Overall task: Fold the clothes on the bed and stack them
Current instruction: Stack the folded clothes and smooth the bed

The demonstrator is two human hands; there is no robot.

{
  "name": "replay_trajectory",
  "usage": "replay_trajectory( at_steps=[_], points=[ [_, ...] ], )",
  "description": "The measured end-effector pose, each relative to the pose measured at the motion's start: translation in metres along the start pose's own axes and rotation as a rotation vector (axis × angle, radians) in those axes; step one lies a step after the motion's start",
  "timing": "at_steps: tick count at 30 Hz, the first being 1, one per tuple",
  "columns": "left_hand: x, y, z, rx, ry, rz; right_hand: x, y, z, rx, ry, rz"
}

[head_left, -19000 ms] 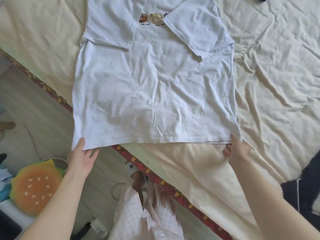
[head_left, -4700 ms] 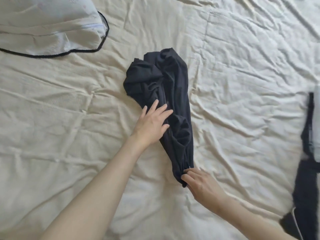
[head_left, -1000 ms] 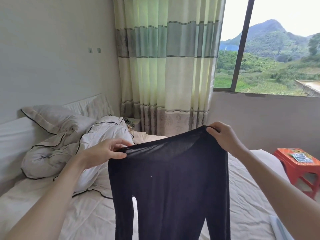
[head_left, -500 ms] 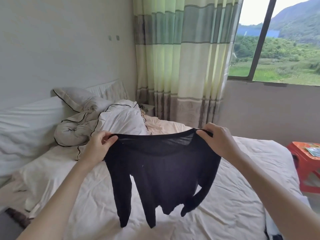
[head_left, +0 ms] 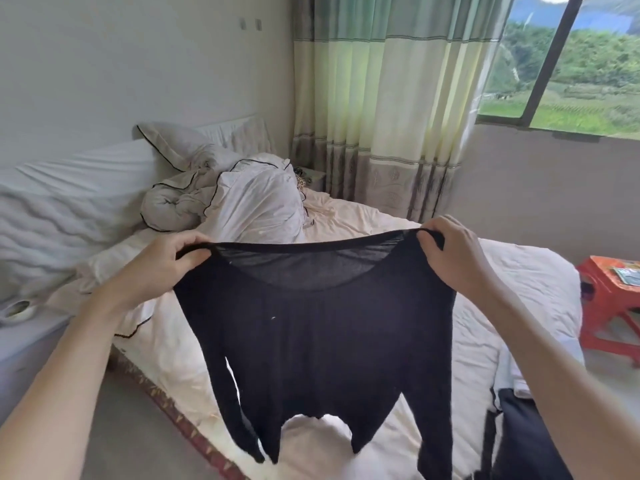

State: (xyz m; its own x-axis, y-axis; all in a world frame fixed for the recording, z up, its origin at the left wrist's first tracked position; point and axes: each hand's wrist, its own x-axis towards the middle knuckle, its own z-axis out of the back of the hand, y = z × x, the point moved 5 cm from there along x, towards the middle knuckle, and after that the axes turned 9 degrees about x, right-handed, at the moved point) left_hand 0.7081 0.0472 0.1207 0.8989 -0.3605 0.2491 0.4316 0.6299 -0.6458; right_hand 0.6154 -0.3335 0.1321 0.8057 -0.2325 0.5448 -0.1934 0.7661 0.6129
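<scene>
A person is holding a black long-sleeved top (head_left: 322, 327) up in the air above the bed (head_left: 502, 292), stretched wide by its neckline. The left hand (head_left: 162, 265) is pinching the left end of the neckline, its fingers curled around the thin black edge. The right hand (head_left: 450, 254) is gripping the right end of the neckline in the same way, with the fingers folded over the fabric. The top is hanging free between the two hands, its upper band sheer enough to let light through, and its sleeves and hem are dangling down over the cream sheet without clearly touching it.

Behind the top, a bundled white duvet (head_left: 249, 199) with black piping is lying at the head of the bed, next to a pillow (head_left: 173, 140). Beyond the bed, a green and cream striped curtain (head_left: 381, 98) is hanging beside a window (head_left: 571, 64) showing green hills. To the right of the bed, a red plastic stool (head_left: 609, 299) is standing on the floor. At the bed's lower right corner, a dark garment (head_left: 519, 438) is lying, partly hidden by the right forearm.
</scene>
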Motion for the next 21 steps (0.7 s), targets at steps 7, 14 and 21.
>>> replay_trajectory(
  at_steps=[7, 14, 21],
  points=[
    [-0.010, 0.025, -0.030, 0.090, -0.202, 0.134, -0.017, -0.026, -0.020, 0.115, -0.085, -0.102],
    [-0.002, 0.091, -0.072, 0.178, -0.206, 0.248, -0.023, -0.068, -0.081, -0.174, -0.015, -0.201],
    [0.030, 0.147, -0.083, 0.165, -0.255, 0.315, 0.001, -0.091, -0.160, -0.213, 0.154, -0.235]
  ],
)
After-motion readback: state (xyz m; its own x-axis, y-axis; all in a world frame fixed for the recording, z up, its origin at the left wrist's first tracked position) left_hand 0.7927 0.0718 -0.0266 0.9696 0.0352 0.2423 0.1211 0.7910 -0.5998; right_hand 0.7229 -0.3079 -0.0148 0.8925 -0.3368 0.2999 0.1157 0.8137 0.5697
